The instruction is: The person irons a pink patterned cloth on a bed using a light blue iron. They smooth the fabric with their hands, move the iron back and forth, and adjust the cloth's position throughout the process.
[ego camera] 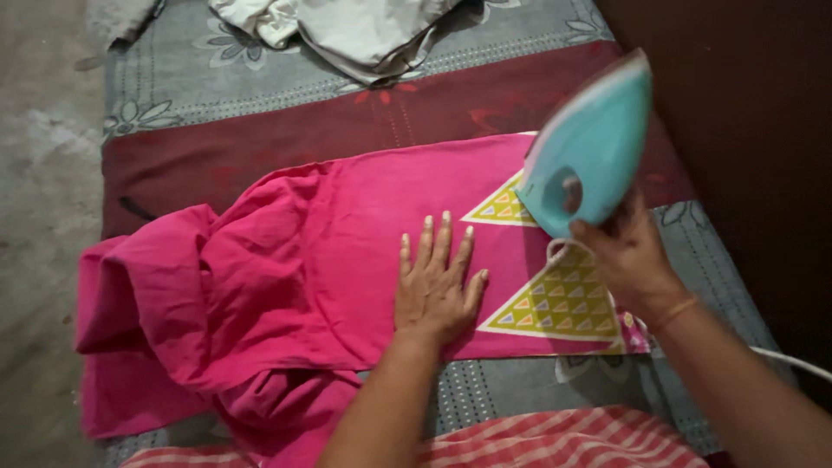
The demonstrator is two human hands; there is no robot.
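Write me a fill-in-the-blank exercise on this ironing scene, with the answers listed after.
1. The left hand lies flat, fingers spread, on the ____ cloth.
2. The right hand holds a light blue ____ lifted above the cloth.
3. The yellow patches on the cloth are shaped like ____.
4. A crumpled ____ garment lies at the far end of the mat.

Answers: pink; iron; triangles; white

Left hand (436, 290) flat on pink cloth (295, 277), right hand (631, 256) gripping lifted turquoise iron (589, 147)
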